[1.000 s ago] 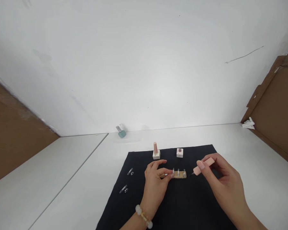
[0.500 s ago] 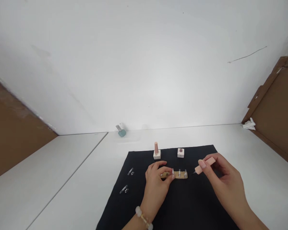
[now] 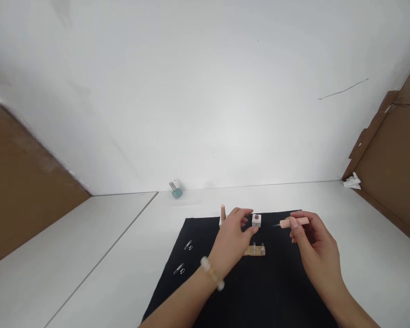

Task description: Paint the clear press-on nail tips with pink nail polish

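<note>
My right hand pinches the pale pink cap of a nail polish brush, whose dark thin tip points left above the black cloth. My left hand, wearing a beaded bracelet, reaches over the cloth with thumb and fingers apart. Its thumb is close to the front of an uncapped white polish bottle; whether they touch I cannot tell. Below the hand lies a tan strip with small clear pieces standing on it, its left part hidden. A capped pink polish bottle is partly covered by my left hand.
Small clear pieces lie at the left of the black cloth. A teal bottle leans tilted near the white wall. White crumpled paper sits at the back right corner by the brown cardboard side.
My left hand has let go of the clear piece on the strip and moved up to the uncapped bottle. My right hand has raised the brush, now held nearly level.
</note>
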Demonstrator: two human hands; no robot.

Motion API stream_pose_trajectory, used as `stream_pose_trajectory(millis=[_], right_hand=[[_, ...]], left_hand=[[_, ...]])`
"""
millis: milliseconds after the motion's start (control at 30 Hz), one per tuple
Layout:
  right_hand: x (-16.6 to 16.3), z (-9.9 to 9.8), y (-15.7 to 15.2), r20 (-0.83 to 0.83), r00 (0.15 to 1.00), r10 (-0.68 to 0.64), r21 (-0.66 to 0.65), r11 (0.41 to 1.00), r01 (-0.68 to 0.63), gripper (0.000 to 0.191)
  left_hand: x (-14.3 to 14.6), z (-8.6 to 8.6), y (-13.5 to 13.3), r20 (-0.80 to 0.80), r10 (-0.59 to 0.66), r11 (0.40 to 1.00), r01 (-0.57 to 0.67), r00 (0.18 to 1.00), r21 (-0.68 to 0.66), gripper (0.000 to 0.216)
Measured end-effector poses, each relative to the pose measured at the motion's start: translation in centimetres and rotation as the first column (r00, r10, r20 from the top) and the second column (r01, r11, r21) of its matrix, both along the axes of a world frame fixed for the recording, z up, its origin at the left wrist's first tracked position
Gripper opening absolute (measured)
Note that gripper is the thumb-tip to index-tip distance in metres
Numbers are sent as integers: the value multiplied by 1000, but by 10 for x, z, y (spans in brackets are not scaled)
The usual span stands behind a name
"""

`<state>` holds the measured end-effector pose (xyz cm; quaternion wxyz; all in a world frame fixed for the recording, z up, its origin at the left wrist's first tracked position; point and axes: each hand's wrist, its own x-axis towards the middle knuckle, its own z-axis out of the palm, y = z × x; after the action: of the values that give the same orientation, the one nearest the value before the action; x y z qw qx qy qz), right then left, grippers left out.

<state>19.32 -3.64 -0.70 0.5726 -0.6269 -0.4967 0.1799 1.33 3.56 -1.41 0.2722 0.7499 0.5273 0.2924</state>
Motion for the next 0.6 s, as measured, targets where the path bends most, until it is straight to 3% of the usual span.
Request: stream_pose_trajectory(millis=[67, 133, 267, 400, 600], right_hand=[[2, -2, 2, -18, 1000, 16, 16, 1000, -16, 33], [3, -3, 5, -37, 999, 17, 32, 999, -16, 36], [5, -4, 9, -49, 999, 18, 35, 999, -16, 38], [3, -2, 6, -39, 999, 13, 65, 998, -10, 36], [-4, -5, -8, 75, 997, -4, 250, 968, -15, 19]], left_hand=[[15, -4, 22, -75, -25, 999, 24, 997, -24, 43], [26, -13, 38, -141, -51, 998, 45, 989, -46, 34], [34, -22, 46, -205, -67, 997, 58, 976, -49, 29], [31, -8, 30, -172, -41, 999, 45, 984, 24, 10], [18, 27, -18, -86, -124, 976, 137, 989, 167, 13]])
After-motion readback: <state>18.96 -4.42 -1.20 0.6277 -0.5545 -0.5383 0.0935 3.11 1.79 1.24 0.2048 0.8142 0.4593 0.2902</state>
